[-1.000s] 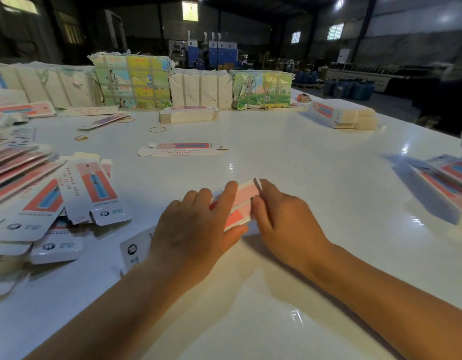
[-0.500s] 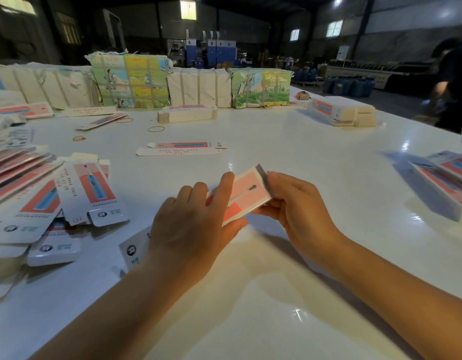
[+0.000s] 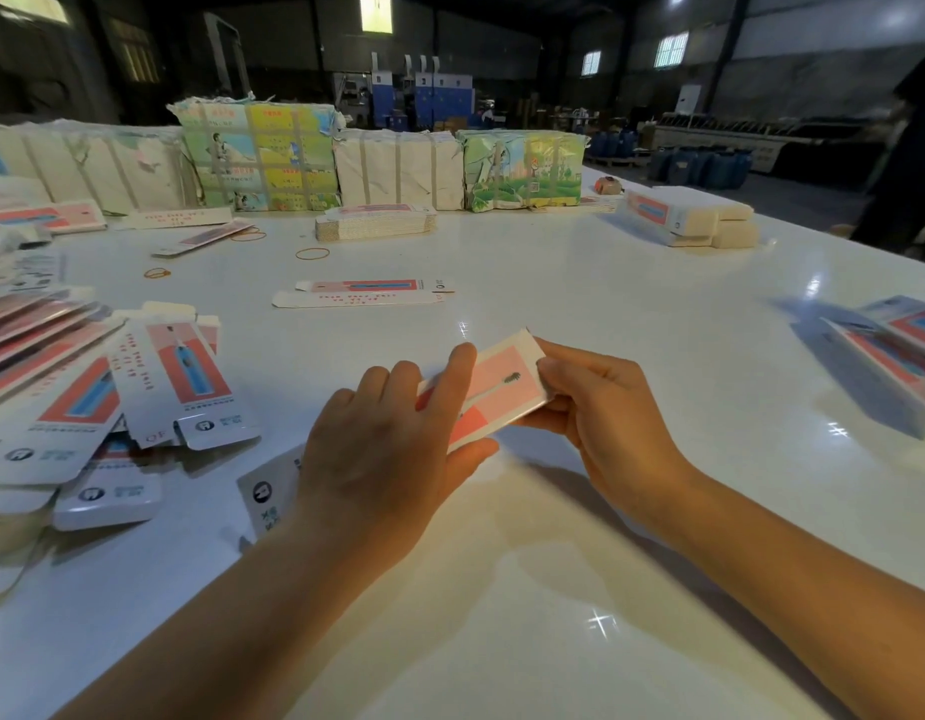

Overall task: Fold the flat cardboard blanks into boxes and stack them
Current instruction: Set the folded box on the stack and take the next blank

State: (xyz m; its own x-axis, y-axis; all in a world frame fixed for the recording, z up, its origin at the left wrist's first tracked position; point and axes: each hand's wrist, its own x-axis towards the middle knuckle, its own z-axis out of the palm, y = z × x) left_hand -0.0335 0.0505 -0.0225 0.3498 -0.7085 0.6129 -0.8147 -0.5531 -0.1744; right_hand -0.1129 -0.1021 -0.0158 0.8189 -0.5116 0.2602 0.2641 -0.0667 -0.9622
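1. Progress: the slim pink-and-white printed cardboard box (image 3: pixel 494 389) in hand looks partly formed, its top panel with a toothbrush picture facing up; I judge the far end is being closed.
2. It is held just above the glossy white desk (image 3: pixel 579 283), near the front middle, its near end hidden behind the left hand.
3. The left hand (image 3: pixel 385 452) grips the box, thumb under its near edge and fingers (image 3: pixel 457 376) curled over the top panel.
4. The right hand (image 3: pixel 603 407) pinches the far end, its fingers bent around the corner; whether a flap is tucked cannot be told.
5. Done so far, by the look of it: white closed boxes stacked in a pile (image 3: pixel 691 215) at the far right.
6. Left to do: a fanned heap of flat printed blanks (image 3: pixel 86 387) on the left, a single flat blank (image 3: pixel 364 292) ahead, and a banded bundle of blanks (image 3: pixel 374 225) farther back.
7. Materials: the card is thin, smooth and glossy with creased fold lines; it should bend easily along the scores. Orange rubber bands (image 3: pixel 312 253) lie loose on the desk.
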